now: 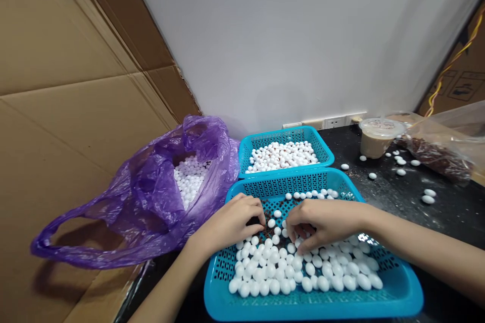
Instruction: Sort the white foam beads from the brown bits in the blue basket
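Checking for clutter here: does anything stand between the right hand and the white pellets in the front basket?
Nothing visible does: the right hand is down among the white pellets inside the front basket.

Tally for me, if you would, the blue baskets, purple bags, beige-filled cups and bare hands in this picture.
Front blue basket and back blue basket: 2
Purple bag: 1
Beige-filled cup: 1
Left hand and right hand: 2
Total: 6

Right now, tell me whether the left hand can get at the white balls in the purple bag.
Probably yes: the left hand is near the purple bag, whose open mouth shows the white balls; only the rim of the near blue basket and loose folds seem between.
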Action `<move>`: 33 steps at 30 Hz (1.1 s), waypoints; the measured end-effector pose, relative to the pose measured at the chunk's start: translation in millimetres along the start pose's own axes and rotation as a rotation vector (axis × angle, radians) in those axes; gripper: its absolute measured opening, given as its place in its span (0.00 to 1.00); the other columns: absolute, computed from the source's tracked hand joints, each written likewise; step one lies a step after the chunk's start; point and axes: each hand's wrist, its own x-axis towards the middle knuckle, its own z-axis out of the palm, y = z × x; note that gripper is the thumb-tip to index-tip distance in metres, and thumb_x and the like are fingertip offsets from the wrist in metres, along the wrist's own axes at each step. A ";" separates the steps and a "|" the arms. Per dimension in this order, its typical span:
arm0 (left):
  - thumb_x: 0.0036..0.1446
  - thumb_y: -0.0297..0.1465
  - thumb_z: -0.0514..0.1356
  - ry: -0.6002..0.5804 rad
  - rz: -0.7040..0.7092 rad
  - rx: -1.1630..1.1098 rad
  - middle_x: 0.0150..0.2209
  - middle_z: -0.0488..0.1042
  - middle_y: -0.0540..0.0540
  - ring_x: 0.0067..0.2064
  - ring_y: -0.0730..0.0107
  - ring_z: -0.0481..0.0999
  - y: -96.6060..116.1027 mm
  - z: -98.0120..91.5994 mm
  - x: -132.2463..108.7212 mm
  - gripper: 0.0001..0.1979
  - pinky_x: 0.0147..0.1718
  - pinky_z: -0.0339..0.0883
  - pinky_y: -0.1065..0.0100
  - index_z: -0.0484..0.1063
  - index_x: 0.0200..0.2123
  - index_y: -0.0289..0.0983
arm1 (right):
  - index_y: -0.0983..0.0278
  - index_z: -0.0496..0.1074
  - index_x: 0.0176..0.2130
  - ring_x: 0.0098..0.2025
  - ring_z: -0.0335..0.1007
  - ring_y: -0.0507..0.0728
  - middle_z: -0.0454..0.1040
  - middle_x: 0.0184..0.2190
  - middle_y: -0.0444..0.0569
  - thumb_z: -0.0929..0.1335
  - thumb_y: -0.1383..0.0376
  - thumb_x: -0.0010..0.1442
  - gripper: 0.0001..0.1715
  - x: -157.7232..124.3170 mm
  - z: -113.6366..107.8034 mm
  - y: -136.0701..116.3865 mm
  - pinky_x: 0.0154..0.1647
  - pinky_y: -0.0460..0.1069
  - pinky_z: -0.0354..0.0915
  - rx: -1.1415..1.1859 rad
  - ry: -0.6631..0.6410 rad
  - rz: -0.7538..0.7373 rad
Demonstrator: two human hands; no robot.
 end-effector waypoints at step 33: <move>0.46 0.31 0.66 0.121 -0.294 -1.539 0.28 0.68 0.49 0.27 0.80 0.65 7.1 -12.3 56.1 0.10 0.19 0.60 0.80 0.69 0.27 0.32 | 0.64 0.76 0.37 0.42 0.68 0.54 0.74 0.40 0.50 0.73 0.63 0.50 0.13 9.3 -7.0 9.0 0.44 0.49 0.62 1.424 0.847 0.236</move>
